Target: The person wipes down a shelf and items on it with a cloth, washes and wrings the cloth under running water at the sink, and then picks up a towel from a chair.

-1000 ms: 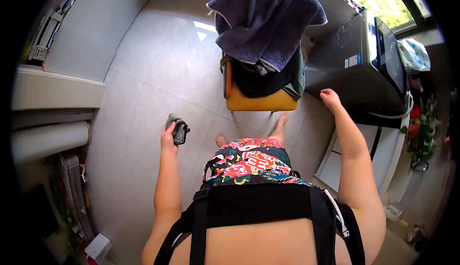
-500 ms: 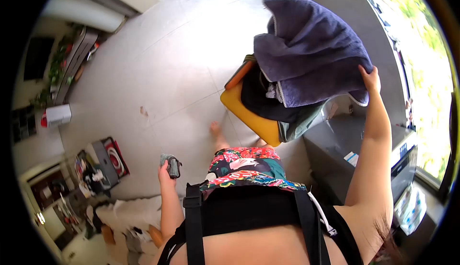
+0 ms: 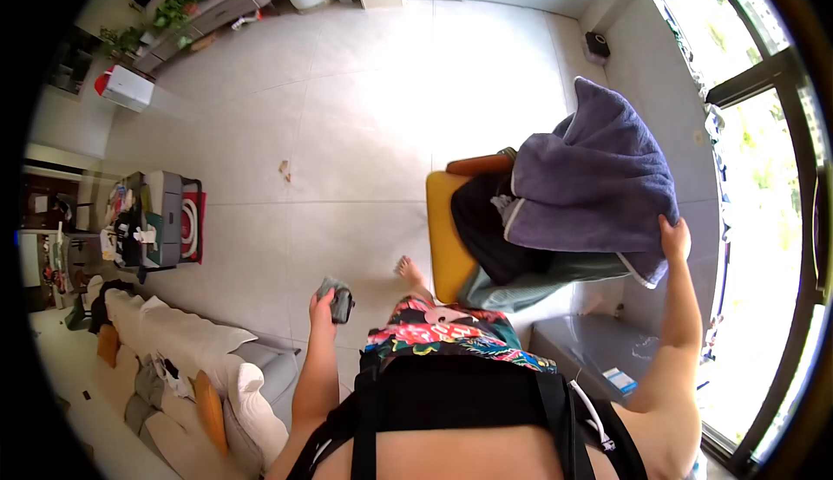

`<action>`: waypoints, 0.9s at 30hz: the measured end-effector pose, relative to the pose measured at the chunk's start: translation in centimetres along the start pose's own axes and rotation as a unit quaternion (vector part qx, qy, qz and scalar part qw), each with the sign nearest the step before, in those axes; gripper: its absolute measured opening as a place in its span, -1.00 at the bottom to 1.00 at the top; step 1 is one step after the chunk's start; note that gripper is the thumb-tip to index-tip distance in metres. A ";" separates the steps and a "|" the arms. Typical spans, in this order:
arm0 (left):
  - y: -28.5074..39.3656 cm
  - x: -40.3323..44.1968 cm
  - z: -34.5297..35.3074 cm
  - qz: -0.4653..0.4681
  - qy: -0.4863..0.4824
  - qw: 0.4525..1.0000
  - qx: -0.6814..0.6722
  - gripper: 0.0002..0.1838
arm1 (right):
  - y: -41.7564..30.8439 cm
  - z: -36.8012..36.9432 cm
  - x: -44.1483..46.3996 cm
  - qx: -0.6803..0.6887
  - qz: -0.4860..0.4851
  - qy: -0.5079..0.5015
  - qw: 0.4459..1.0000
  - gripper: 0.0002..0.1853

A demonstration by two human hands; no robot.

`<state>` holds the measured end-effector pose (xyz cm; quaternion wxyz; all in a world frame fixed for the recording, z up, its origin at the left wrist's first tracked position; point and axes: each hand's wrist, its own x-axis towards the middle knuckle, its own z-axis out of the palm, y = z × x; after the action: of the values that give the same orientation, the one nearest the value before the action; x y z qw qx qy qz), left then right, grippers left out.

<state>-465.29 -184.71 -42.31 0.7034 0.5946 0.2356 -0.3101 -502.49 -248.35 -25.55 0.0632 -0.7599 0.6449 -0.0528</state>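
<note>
In my right hand [image 3: 675, 239] is the edge of a purple towel [image 3: 599, 181], its fingers closed near the light trim. The towel spreads over a yellow-seated chair [image 3: 445, 220]. Black clothing [image 3: 486, 224] and a grey-green cloth [image 3: 512, 287] lie on the chair, partly hidden under the towel. Off to the left, my left hand [image 3: 321, 308] is closed on a small folded grey cloth [image 3: 338, 300], held above the floor and apart from the chair.
A dark grey cabinet [image 3: 590, 350] stands near my right side, by the window [image 3: 764, 220]. At the left are a sofa [image 3: 208, 341] and a loaded cart [image 3: 169, 220]. A small brown scrap [image 3: 285, 170] lies on the tiled floor.
My view has turned, so the chair and towel appear lower and more to the right. The raised towel hangs lower over the chair. Both hands keep their holds.
</note>
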 end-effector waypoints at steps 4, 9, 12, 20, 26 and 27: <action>-3.6 9.6 3.0 -0.110 -0.067 0.989 0.074 -0.65 | 0.2 1.6 -1.8 0.004 0.008 0.017 1.000 -0.47; -4.2 14.6 13.2 -0.226 -0.176 0.947 0.142 -0.72 | 2.3 1.9 -0.4 0.007 0.012 -0.010 1.000 -0.46; -8.1 17.4 17.7 -0.271 -0.177 0.935 0.146 -0.68 | 2.2 1.3 0.5 0.047 0.010 -0.089 0.995 -0.44; -22.0 21.3 20.3 -0.393 -0.180 0.894 0.113 -0.70 | 0.8 3.5 6.3 0.155 0.031 -0.119 0.980 -0.18; -21.8 21.2 21.3 -0.300 -0.110 0.944 0.086 -0.75 | 1.7 5.4 7.0 0.283 -0.003 -0.110 0.953 -0.53; -21.9 22.0 21.3 -0.302 -0.116 0.943 0.078 -0.76 | 1.8 5.3 6.7 0.307 0.006 -0.129 0.943 -0.53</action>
<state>-466.44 -211.30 -68.94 0.5504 0.5084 0.2964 -0.5923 -502.32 -255.07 -31.04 0.3759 -0.7004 0.5881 -0.1493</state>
